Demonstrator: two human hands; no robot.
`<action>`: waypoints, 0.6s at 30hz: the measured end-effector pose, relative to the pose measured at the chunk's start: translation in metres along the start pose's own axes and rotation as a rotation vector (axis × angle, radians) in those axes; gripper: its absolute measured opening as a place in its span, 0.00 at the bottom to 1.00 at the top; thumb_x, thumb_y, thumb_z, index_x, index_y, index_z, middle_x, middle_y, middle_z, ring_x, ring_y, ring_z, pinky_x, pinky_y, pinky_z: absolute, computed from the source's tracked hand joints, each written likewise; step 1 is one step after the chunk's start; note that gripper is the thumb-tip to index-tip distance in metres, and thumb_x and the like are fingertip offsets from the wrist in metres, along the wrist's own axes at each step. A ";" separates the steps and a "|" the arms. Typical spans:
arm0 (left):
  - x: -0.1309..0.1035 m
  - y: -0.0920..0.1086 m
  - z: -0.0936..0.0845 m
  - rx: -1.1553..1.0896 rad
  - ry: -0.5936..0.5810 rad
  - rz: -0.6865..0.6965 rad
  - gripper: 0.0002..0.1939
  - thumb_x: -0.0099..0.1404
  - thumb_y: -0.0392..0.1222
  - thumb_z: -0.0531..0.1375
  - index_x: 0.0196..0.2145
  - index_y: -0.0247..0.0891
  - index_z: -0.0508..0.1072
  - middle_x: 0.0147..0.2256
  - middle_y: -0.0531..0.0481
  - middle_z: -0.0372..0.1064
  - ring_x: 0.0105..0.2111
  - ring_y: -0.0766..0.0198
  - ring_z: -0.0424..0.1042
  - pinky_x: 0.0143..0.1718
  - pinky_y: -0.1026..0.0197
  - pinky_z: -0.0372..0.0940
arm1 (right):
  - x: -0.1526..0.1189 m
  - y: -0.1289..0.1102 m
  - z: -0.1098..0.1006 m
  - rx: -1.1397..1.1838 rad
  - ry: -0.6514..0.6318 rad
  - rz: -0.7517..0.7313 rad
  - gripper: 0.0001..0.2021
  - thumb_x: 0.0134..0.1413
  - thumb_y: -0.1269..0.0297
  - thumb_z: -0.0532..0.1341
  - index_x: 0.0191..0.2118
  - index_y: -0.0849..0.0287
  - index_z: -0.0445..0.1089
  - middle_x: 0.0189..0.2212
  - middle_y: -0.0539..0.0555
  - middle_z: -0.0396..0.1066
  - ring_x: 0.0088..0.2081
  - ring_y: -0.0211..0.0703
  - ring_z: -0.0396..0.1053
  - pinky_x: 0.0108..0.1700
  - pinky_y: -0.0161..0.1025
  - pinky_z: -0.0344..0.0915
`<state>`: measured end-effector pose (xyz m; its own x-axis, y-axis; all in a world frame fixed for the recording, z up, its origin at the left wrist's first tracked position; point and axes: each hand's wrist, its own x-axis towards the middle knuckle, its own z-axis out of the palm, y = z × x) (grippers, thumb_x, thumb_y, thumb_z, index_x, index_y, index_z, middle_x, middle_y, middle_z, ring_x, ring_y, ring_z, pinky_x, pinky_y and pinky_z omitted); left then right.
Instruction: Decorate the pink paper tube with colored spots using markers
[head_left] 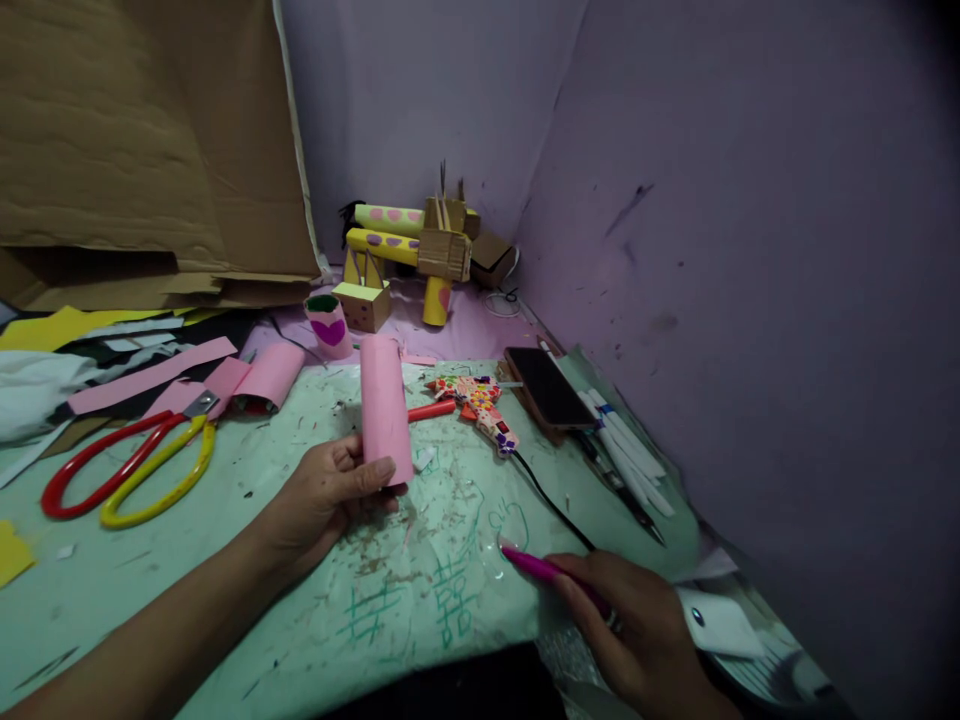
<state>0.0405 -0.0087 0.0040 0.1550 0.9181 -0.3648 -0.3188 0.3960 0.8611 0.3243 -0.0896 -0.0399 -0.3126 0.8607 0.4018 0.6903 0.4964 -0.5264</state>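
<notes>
My left hand (330, 495) is closed around the lower end of a pink paper-covered tube (385, 410), which stands nearly upright above the table. Between the thumb and fingers of my right hand (630, 620) is a magenta pen (536, 565), its tip pointing left near the table's front edge. Beyond the tube lies a floral-patterned glue gun (480, 400) with a black cord running toward my right hand. A red stick-like piece (431, 410) shows just right of the tube. To the left rest scissors (201, 404) with one red and one yellow handle.
Another pink tube (271, 378) and a tube with a purple heart (328, 328) stand behind. Yellow tube-and-cardboard figures (442, 255) are at the back wall. A phone (551, 388) and several white pens (626, 440) lie right. Cardboard (150, 140) rises at back left.
</notes>
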 end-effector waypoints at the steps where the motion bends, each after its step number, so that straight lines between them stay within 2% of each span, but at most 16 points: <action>1: 0.000 0.001 0.001 0.002 -0.002 0.001 0.19 0.38 0.42 0.74 0.27 0.29 0.74 0.23 0.47 0.71 0.21 0.66 0.69 0.21 0.67 0.66 | 0.001 -0.001 0.000 -0.008 0.008 0.008 0.10 0.58 0.70 0.57 0.42 0.52 0.72 0.21 0.47 0.71 0.20 0.37 0.67 0.22 0.36 0.62; 4: -0.001 0.002 0.001 0.007 -0.010 0.002 0.20 0.38 0.43 0.74 0.26 0.29 0.74 0.22 0.48 0.70 0.21 0.67 0.68 0.21 0.67 0.65 | 0.002 -0.001 0.002 -0.022 0.025 0.032 0.08 0.58 0.69 0.57 0.39 0.53 0.74 0.21 0.48 0.72 0.20 0.38 0.68 0.22 0.36 0.63; 9: -0.001 0.002 0.000 0.023 0.002 -0.001 0.20 0.38 0.44 0.74 0.27 0.29 0.74 0.24 0.47 0.72 0.22 0.66 0.69 0.23 0.66 0.67 | 0.002 0.001 0.002 0.031 0.062 0.016 0.09 0.56 0.69 0.59 0.43 0.55 0.72 0.29 0.52 0.78 0.26 0.39 0.74 0.26 0.35 0.69; 12: 0.000 0.001 0.000 0.018 -0.001 0.001 0.20 0.38 0.44 0.74 0.27 0.29 0.74 0.23 0.47 0.71 0.21 0.66 0.68 0.22 0.66 0.66 | 0.002 0.001 0.001 0.044 0.060 0.031 0.06 0.57 0.67 0.60 0.39 0.55 0.72 0.27 0.51 0.78 0.25 0.39 0.74 0.25 0.35 0.69; 18: 0.000 0.001 0.000 0.010 -0.003 -0.003 0.20 0.38 0.44 0.74 0.27 0.30 0.74 0.23 0.47 0.71 0.22 0.65 0.69 0.23 0.65 0.67 | 0.003 0.002 0.002 0.051 0.075 0.032 0.07 0.56 0.69 0.59 0.39 0.53 0.73 0.26 0.49 0.78 0.24 0.38 0.73 0.25 0.35 0.69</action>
<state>0.0403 -0.0082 0.0050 0.1592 0.9167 -0.3664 -0.3092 0.3988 0.8633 0.3229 -0.0860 -0.0413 -0.2394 0.8664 0.4382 0.6646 0.4753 -0.5766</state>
